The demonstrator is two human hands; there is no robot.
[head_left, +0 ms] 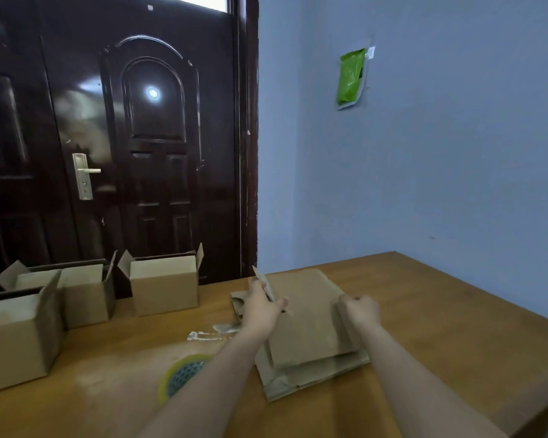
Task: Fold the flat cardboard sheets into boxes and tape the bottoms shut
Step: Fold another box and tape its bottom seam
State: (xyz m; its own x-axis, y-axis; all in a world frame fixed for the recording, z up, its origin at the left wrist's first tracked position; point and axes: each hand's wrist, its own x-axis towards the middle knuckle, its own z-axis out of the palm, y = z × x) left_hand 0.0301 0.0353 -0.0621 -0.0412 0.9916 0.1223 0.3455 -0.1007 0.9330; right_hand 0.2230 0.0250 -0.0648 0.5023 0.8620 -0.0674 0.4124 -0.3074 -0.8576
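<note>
head view, left hand (261, 306) gripping flap, right hand (361, 311) gripping sheet (310, 327)

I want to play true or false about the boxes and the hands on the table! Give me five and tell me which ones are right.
1. Three folded boxes stand on the left side of the table. True.
2. The tape roll sits on top of a box. False: it lies on the table, partly hidden under the left forearm.
3. Both hands are on the flat cardboard sheets. True: the left hand grips a lifted edge, the right hand holds the other side.
4. The door behind the table is white. False: it is dark brown.
5. The folded boxes have their top flaps shut. False: the flaps stand open.
</note>
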